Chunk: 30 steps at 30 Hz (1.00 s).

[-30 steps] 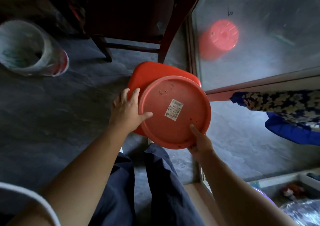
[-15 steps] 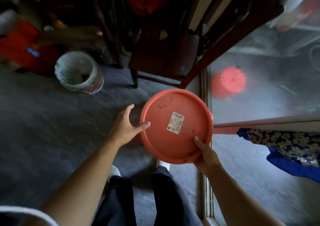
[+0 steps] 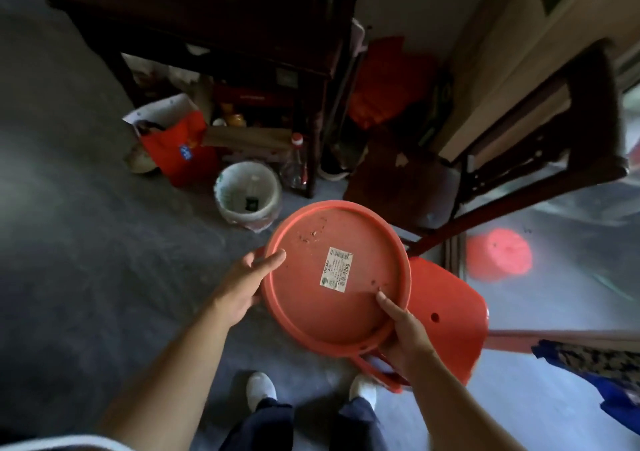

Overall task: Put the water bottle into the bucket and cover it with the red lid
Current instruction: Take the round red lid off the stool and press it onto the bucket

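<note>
Since the earlier frames the view has tipped up and back: the bucket (image 3: 247, 196), then off at the left edge, now stands ahead on the floor (image 3: 69, 242), and more of the dark cabinet (image 3: 221, 31) and chair (image 3: 485, 159) shows. By size, after those come the red stool (image 3: 446, 315) just behind and right of the lid, then the red lid (image 3: 337, 277) itself, held tilted with its labelled face toward the camera, above the floor and near the bucket but clear of it. The left hand (image 3: 242, 288) grips its left rim, thumb on the face; the right hand (image 3: 403, 333) grips the lower right rim, thumb likewise on top. A bottle (image 3: 296, 163) with a red cap stands beside the cabinet leg, just behind the bucket. Something small and dark lies inside the bucket; whether a water bottle is in there cannot be told. Judging from this, the lid is in hand and covering remains; the bottle step may or may not be done
</note>
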Available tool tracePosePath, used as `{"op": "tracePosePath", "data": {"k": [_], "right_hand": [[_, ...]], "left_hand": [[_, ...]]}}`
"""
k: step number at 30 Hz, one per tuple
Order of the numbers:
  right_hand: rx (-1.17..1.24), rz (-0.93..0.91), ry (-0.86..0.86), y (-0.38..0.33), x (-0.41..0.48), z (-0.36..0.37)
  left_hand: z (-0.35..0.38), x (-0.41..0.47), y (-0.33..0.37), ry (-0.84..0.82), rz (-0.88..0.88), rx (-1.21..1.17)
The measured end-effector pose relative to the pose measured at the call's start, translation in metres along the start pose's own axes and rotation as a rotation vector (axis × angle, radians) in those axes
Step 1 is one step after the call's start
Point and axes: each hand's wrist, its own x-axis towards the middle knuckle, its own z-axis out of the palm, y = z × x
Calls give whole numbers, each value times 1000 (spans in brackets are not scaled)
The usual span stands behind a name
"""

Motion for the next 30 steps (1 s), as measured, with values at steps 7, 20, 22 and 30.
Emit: {"op": "tracePosePath", "data": {"k": [7,20,22,30], "right_hand": [[-106,-28,15,21,-4,84],[-223,-5,-71,21,31,167],[-227,9,-78,16,43,176],[-220,16,-122,-27,92,217]], "left_hand": [[-78,-13,16,72,8,-146],[-149,3,50,186,78,-152],[-155,12,58,198,80,-154],[-164,54,109,213,64,-131]]}}
